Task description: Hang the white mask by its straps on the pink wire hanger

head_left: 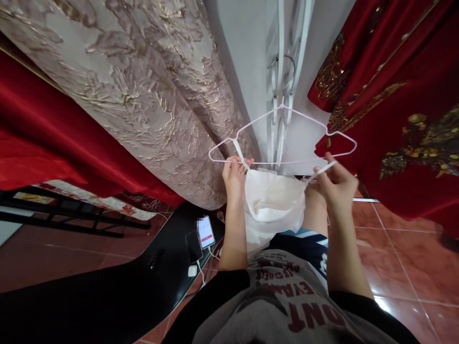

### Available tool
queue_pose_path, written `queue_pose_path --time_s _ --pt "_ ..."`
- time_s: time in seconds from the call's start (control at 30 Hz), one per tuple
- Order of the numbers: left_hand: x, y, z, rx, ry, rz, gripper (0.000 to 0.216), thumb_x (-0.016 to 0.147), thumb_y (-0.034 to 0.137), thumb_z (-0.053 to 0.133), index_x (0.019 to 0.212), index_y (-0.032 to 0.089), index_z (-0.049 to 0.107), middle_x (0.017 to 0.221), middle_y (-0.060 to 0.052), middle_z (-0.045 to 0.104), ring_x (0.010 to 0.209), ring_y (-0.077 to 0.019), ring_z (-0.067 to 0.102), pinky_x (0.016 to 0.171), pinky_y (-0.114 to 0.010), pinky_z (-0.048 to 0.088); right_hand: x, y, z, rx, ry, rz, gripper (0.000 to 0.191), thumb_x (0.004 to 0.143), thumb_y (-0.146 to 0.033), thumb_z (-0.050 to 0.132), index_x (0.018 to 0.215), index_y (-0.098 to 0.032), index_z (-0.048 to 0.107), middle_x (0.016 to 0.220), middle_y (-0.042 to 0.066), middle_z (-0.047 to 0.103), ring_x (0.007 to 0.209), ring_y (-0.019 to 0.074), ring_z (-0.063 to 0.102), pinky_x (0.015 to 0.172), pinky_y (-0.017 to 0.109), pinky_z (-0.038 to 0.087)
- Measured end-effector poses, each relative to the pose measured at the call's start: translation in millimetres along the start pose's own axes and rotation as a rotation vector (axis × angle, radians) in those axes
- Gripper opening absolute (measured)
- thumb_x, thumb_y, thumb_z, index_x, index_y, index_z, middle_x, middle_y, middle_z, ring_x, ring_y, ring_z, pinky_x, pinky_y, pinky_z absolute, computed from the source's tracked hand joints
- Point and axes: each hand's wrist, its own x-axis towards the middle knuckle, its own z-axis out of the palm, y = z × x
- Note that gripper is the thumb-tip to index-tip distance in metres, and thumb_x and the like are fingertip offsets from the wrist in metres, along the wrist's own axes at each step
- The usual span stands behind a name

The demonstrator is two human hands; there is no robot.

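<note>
A thin pale pink wire hanger [315, 122] hangs by its hook from a white rail [281, 57] in front of me. A white strappy garment [274, 200] hangs below it. My left hand [234, 177] pinches the garment's left strap, which is looped over the hanger's left arm. My right hand [335, 184] pinches the right strap just under the hanger's bottom bar, fingers closed on it.
A beige embroidered gown [150, 86] hangs at the left over red fabric [46, 138]. Red gold-embroidered garments [405, 105] hang at the right. A lit phone [206, 231] with a charging cable lies on a black surface [118, 291]. Red floor tiles [401, 258] spread below.
</note>
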Motion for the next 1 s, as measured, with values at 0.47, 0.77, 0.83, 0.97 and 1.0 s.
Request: queue_pose_path --time_s 0.47,0.77,0.83,0.97,1.0 --pt "4.5 12.3 -4.8 0.015 0.008 0.042 0.041 0.095 0.057 0.076 0.085 0.022 0.057 0.066 0.001 0.068 0.070 -0.0193 0.077 0.079 -0.032 0.062 60.7 -27.7 -42.7 -0.186 0.137 -0.168 0.024 0.082 -0.040 0.088 0.097 -0.022 0.085 0.080 0.004 0.067 0.062 0.0132 0.040 0.063 0.036 0.035" --pt "-3.8 10.7 -4.3 0.000 -0.016 0.058 0.051 0.086 0.067 0.081 0.088 0.022 0.058 0.068 0.001 0.071 0.073 -0.0213 0.079 0.079 -0.034 0.062 68.0 -55.3 -14.2 -0.474 -0.027 -0.503 0.016 0.084 -0.040 0.082 0.089 -0.026 0.074 0.103 0.010 0.066 0.109 0.0333 0.063 0.096 0.057 0.053" --pt "-4.8 11.2 -4.8 0.011 -0.020 0.045 0.050 0.087 0.066 0.081 0.088 0.022 0.058 0.068 0.001 0.072 0.073 -0.0210 0.079 0.081 -0.034 0.062 65.8 -60.9 -11.1 -0.512 -0.068 -0.597 0.012 0.084 -0.028 0.079 0.095 -0.027 0.074 0.109 0.011 0.065 0.116 0.0358 0.062 0.103 0.062 0.050" --pt "-6.2 12.0 -6.4 0.033 -0.026 0.050 0.045 0.090 0.062 0.079 0.089 0.022 0.059 0.071 0.000 0.073 0.075 -0.0206 0.079 0.083 -0.035 0.062 42.8 -66.5 -1.1 -0.417 -0.046 -0.691 0.019 0.083 -0.019 0.071 0.101 -0.025 0.074 0.115 0.012 0.066 0.117 0.0344 0.063 0.103 0.059 0.050" --pt "-6.4 12.2 -6.6 0.029 -0.030 0.053 0.045 0.090 0.062 0.079 0.089 0.022 0.059 0.071 0.000 0.073 0.075 -0.0206 0.078 0.083 -0.035 0.062 33.0 -65.0 2.4 -0.390 -0.056 -0.655 0.018 0.086 -0.022 0.069 0.103 -0.025 0.076 0.108 0.010 0.068 0.109 0.0310 0.065 0.099 0.054 0.052"
